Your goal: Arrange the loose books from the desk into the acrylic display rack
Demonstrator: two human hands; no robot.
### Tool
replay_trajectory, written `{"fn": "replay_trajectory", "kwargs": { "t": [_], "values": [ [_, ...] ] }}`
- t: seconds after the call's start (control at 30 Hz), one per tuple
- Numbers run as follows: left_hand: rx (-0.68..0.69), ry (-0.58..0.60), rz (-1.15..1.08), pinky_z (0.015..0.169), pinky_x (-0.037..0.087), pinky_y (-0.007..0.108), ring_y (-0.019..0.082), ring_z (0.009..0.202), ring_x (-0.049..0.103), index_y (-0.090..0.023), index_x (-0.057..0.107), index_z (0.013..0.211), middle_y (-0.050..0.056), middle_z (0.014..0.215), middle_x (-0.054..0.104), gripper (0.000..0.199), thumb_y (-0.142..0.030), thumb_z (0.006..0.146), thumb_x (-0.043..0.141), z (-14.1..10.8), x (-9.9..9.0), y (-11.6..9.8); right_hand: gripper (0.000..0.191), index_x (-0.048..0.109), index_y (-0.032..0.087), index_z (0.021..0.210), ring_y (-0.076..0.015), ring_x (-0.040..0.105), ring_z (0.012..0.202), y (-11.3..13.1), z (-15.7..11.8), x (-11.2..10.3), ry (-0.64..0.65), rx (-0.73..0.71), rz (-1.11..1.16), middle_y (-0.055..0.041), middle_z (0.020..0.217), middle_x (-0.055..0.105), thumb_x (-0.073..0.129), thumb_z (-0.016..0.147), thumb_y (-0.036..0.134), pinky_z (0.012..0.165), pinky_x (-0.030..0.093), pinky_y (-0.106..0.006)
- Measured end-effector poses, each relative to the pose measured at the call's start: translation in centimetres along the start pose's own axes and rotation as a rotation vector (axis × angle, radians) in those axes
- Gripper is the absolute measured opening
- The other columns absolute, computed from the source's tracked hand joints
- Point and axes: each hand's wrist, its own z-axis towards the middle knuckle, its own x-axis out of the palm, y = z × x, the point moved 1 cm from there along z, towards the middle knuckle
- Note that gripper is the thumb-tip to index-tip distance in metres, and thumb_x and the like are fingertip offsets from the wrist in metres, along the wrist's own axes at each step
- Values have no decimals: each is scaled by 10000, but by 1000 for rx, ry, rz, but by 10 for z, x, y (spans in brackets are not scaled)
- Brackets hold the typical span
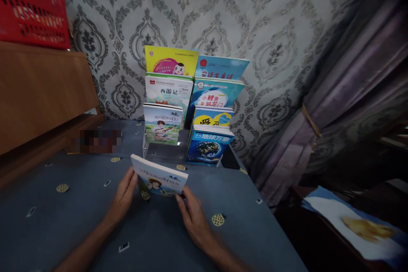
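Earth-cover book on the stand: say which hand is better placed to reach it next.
Probably the right hand: it is nearer the Earth-cover book; the left hand sits farther left. Both hold a pale book, so the right would release first.

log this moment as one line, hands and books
left hand: holds slim book by left edge | right hand: holds its right edge | clear rack: books in two columns, beyond the hands

I hold, from afar, a closed book tilted above the tablecloth, pale cover showing a figure beneath dark lettering.
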Motion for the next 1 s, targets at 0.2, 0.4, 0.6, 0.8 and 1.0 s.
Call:
{"fn": "replay_trajectory", "kwargs": {
  "t": [0.2, 0.4, 0.6, 0.8, 1.0],
  "values": [
    [195, 122, 241, 805, 491, 322, 245, 950, 617, -226, 626, 1057, 53, 953, 675, 296, -464, 944, 491, -1, 0, -9, 324, 549, 277, 1315, -240, 620, 1136, -1, 2, 1, -39, 16, 58, -85, 1232, 657, 442, 1019, 355, 977, 496, -369],
    [410, 52, 503, 751, 455, 323, 217, 798, 571, -226, 587, 891, 33, 833, 588, 222, -395, 956, 459, 4, -4, -10, 331, 569, 261, 1292, -255, 626, 1125, -3, 13, 1, -72, 15, 127, -99, 1255, 659, 448, 1010, 383, 968, 504, -398],
    [411, 67, 530, 752, 467, 327, 216, 798, 601, -226, 576, 933, 37, 849, 612, 246, -411, 971, 418, 14, -2, -14, 296, 625, 257, 1211, -265, 640, 1087, -1, 32, -2, -126, -8, 121, -90, 1205, 688, 517, 973, 396, 904, 517, -372],
    [464, 1, 563, 688, 438, 310, 207, 753, 599, -230, 518, 874, 23, 805, 586, 222, -400, 966, 408, 37, 2, -29, 271, 635, 241, 1175, -239, 652, 1041, 9, 66, -3, -212, -90, 86, -79, 1145, 704, 516, 969, 371, 887, 509, -343],
    [629, -95, 590, 714, 406, 304, 198, 773, 559, -227, 489, 848, 26, 817, 563, 210, -367, 971, 393, 69, 6, -66, 245, 628, 227, 1142, -236, 647, 1036, 37, 113, -16, -271, -239, 58, -80, 1122, 704, 517, 957, 343, 919, 490, -340]
  ]
}}
